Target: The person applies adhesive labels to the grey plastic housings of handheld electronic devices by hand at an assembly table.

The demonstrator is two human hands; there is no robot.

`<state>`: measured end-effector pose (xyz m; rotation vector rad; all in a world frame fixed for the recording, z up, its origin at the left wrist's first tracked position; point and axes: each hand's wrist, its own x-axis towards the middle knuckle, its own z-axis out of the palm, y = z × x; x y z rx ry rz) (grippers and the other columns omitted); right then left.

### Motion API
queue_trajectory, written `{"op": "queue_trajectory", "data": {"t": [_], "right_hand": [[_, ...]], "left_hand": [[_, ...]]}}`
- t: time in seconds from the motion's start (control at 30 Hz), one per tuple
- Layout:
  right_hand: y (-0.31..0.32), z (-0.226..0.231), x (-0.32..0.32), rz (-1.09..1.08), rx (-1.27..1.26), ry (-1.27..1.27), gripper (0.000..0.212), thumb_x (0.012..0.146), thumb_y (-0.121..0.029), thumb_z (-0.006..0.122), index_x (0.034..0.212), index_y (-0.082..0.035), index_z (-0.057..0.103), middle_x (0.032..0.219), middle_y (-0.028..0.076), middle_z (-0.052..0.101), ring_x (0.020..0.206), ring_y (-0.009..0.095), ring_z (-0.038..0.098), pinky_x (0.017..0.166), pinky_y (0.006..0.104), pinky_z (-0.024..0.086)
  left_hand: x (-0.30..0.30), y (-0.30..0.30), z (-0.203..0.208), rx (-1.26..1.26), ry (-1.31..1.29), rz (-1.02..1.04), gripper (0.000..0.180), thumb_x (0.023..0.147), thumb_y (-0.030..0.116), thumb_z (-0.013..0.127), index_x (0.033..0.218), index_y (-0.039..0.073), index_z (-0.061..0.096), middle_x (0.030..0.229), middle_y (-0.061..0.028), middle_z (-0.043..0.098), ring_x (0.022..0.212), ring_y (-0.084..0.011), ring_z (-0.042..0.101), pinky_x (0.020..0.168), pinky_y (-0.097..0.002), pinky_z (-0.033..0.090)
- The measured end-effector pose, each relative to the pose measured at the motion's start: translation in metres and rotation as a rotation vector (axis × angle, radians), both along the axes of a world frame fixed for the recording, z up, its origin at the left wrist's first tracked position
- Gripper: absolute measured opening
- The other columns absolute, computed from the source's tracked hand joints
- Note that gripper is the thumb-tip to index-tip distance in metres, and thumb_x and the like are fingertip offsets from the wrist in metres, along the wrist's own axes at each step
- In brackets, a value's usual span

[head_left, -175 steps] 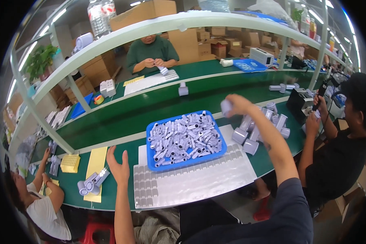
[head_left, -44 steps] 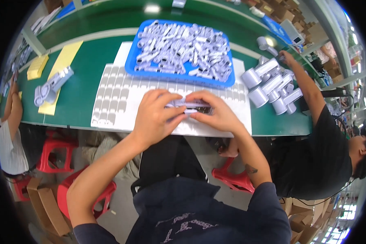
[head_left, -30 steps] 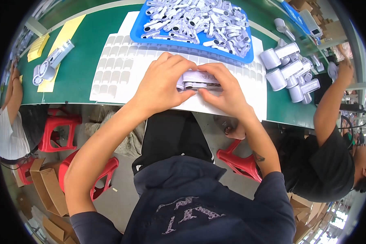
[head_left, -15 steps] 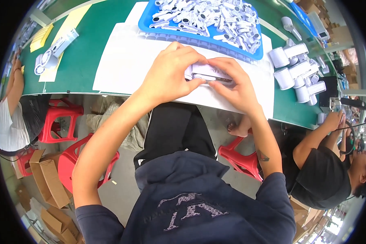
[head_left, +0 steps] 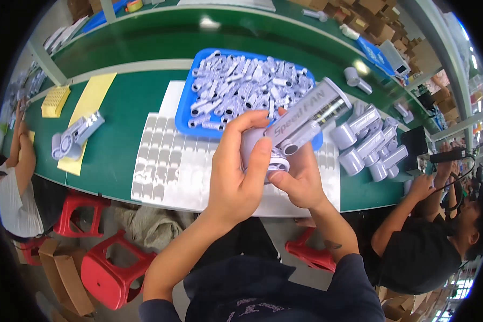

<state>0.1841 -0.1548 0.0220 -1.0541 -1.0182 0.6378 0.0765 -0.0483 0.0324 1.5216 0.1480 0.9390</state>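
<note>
A pale lavender handheld fan [head_left: 301, 119] is held up above the front of the table, its handle slanting up to the far right. An opening along the handle shows parts inside. My left hand [head_left: 235, 169] wraps round the left side of the fan's round head, with the thumb over the near side. My right hand [head_left: 301, 180] grips from below and the right, its thumb pressed at the ring-shaped end; some of its fingers are hidden behind the fan. Beyond the hands is a blue tray [head_left: 183, 115] heaped with small lavender plastic pieces [head_left: 241, 80].
White sheets with grey shapes [head_left: 158, 155] lie under my hands. More handheld fans [head_left: 367, 142] are piled right of the tray; another fan part [head_left: 78, 137] lies left on yellow paper [head_left: 99, 88]. Co-workers sit at both sides. Red stools [head_left: 112, 271] stand below the table.
The fan has come up off the table edge and been turned, so its handle now points to the far right. The view has tilted up, showing more of the table's far side.
</note>
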Motion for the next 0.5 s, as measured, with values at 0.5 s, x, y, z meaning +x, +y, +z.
{"op": "queue_trajectory", "data": {"t": [0.5], "right_hand": [[0.119, 0.033, 0.241, -0.491, -0.523, -0.242, 0.036, 0.086, -0.026, 0.073, 0.11, 0.0, 0.07, 0.085, 0.003, 0.069, 0.075, 0.008, 0.062, 0.069, 0.0249, 0.05]], "left_hand": [[-0.005, 0.226, -0.094, 0.533, 0.702, 0.743, 0.05, 0.095, 0.033, 0.06, 0.133, 0.001, 0.052, 0.138, -0.0199, 0.051, 0.136, -0.0357, 0.039, 0.113, -0.0432, 0.029]]}}
